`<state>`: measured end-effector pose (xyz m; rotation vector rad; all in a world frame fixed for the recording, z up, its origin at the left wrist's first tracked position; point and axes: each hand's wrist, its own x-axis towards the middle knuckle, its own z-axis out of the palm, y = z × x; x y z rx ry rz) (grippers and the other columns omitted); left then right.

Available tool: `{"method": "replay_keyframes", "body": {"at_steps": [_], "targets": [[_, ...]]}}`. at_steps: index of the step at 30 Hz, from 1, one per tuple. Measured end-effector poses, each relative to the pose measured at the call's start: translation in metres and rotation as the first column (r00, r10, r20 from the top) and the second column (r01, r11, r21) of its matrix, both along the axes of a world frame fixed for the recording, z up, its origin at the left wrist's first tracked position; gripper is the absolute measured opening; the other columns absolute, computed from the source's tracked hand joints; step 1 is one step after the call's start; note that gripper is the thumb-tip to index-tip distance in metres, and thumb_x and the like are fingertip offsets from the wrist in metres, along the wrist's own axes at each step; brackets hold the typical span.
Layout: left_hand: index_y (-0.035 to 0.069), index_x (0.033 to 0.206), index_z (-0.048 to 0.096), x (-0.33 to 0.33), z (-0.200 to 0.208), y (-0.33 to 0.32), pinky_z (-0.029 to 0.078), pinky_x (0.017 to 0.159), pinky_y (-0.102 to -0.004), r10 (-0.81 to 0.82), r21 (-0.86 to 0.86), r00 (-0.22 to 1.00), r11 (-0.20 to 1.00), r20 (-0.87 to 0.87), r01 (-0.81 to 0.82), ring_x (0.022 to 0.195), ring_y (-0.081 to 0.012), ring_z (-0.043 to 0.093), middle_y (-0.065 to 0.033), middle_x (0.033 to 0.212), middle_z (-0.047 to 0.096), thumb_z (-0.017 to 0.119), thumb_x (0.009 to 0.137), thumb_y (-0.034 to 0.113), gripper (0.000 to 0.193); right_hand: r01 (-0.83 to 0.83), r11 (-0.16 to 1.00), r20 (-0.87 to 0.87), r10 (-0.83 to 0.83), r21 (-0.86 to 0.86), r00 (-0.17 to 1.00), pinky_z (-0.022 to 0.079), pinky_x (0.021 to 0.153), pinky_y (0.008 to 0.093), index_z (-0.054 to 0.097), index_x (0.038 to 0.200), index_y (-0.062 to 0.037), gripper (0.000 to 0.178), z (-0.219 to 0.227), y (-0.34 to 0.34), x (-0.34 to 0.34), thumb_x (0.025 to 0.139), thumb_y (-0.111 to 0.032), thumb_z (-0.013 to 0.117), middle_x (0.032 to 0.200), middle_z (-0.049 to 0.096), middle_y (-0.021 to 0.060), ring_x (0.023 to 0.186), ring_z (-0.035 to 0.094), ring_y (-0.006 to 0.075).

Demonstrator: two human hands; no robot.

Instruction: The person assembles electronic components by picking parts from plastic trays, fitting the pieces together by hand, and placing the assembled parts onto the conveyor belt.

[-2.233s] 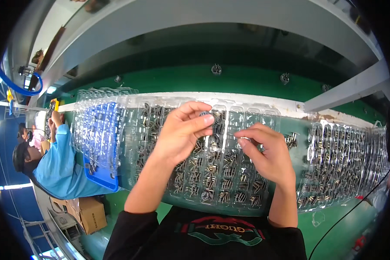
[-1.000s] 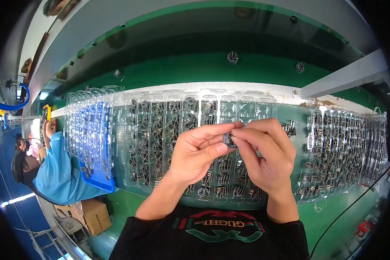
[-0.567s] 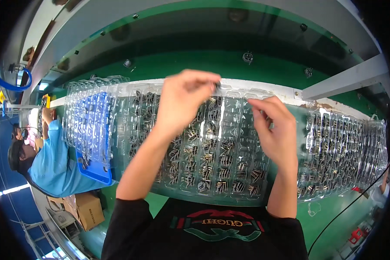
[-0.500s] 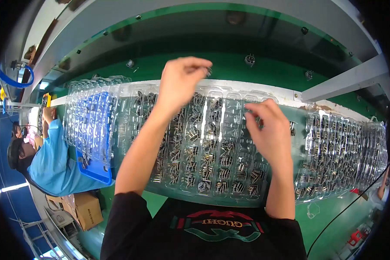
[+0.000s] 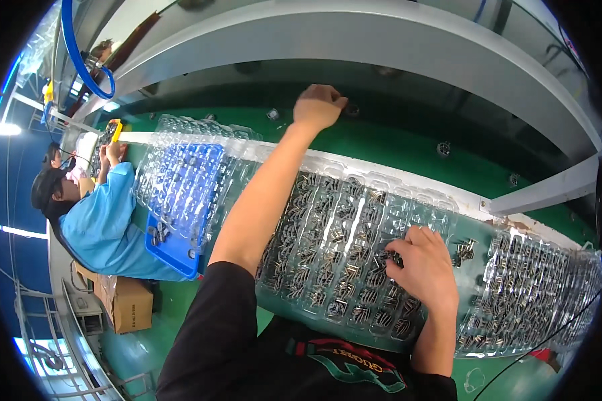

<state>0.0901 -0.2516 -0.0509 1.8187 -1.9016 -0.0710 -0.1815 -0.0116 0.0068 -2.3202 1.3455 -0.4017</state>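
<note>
My left hand [image 5: 320,107] is stretched far out over the green belt, its fingers curled in. Whatever they hold, if anything, is hidden. Beside its fingertips sits a small round metal part [image 5: 352,109] on the belt. My right hand [image 5: 423,266] is low over the clear compartment tray [image 5: 418,212] in front of me, thumb and fingers closed around small dark metal pins [image 5: 391,258] at one compartment. Many other compartments hold bunches of similar pins. Right of that hand, a loose heap of pins [image 5: 465,252] rests on the green surface.
More filled clear trays [image 5: 525,287] stand at the right. At the left, stacked clear trays [image 5: 177,177] lie over a blue bin [image 5: 187,266], near a co-worker in blue [image 5: 100,210]. A white rail [image 5: 394,175] edges the belt [image 5: 388,127]; a grey post [image 5: 548,179] rises at right.
My left hand has reached farther out over the belt; the small part visible at its fingertips before no longer shows. My right hand has come down to the tray and closed. The view has shifted.
</note>
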Motion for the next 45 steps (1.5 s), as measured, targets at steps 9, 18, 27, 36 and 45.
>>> {"method": "replay_keyframes", "body": {"at_steps": [9, 18, 27, 36, 45], "targets": [[0.009, 0.117, 0.065, 0.102, 0.017, 0.002, 0.052, 0.093, -0.0438, 0.239, 0.453, 0.888, 0.791, 0.392, -0.412, 0.107, -0.036, 0.065, -0.0169, 0.118, 0.068, 0.07, 0.081, 0.026, 0.041, 0.034, 0.999, 0.249, -0.042, 0.036, 0.968, 0.052, 0.073, 0.0396, 0.064, 0.076, -0.0062, 0.012, 0.004, -0.008, 0.007, 0.07, -0.01, 0.074, 0.081, 0.056, 0.0084, 0.083, 0.062, 0.028], [0.001, 0.11, 0.069, 0.0, 0.047, 0.097, 0.055, 0.076, -0.029, -0.16, 0.079, 0.923, 0.977, -0.351, 0.199, 0.095, -0.0205, 0.068, -0.013, 0.107, 0.066, 0.069, 0.077, 0.003, 0.034, -0.092, 0.912, 0.835, -0.32, 0.399, 0.448, 0.057, 0.071, 0.0269, 0.063, 0.088, 0.0027, 0.017, -0.009, -0.011, -0.008, 0.077, 0.014, 0.068, 0.102, 0.064, 0.0113, 0.085, 0.067, 0.0172], [-0.004, 0.125, 0.058, -0.076, 0.078, 0.217, 0.051, 0.078, -0.025, -0.195, 0.07, 0.411, 0.834, -0.891, 0.547, 0.109, -0.0168, 0.062, -0.0136, 0.117, 0.064, 0.068, 0.077, -0.014, 0.049, 0.103, 0.951, 0.821, -0.305, 0.293, 0.482, 0.059, 0.065, 0.0248, 0.068, 0.105, 0.0041, 0.019, 0.016, -0.01, 0.0, 0.087, 0.009, 0.065, 0.098, 0.066, 0.0109, 0.087, 0.073, 0.0178], [-0.005, 0.122, 0.062, -0.077, 0.071, 0.227, 0.05, 0.076, -0.0229, -0.215, 0.089, 0.409, 0.788, -0.887, 0.609, 0.094, -0.0108, 0.061, -0.0143, 0.121, 0.065, 0.067, 0.079, -0.015, 0.044, 0.12, 0.982, 0.608, -0.006, -0.147, 0.794, 0.055, 0.058, 0.0285, 0.071, 0.097, -0.0008, 0.021, 0.018, -0.011, -0.005, 0.077, 0.005, 0.074, 0.087, 0.068, 0.0087, 0.071, 0.068, 0.0196], [-0.006, 0.122, 0.059, -0.072, 0.064, 0.222, 0.054, 0.089, -0.0282, -0.078, 0.046, 0.153, 0.739, -0.985, 0.672, 0.105, -0.0174, 0.064, -0.0171, 0.123, 0.063, 0.064, 0.083, -0.015, 0.041, 0.106, 0.916, 0.545, 0.134, -0.386, 0.828, 0.051, 0.053, 0.0292, 0.072, 0.09, -0.0008, 0.022, 0.021, -0.012, -0.006, 0.071, 0.002, 0.08, 0.081, 0.066, 0.0086, 0.064, 0.065, 0.0205]]}}
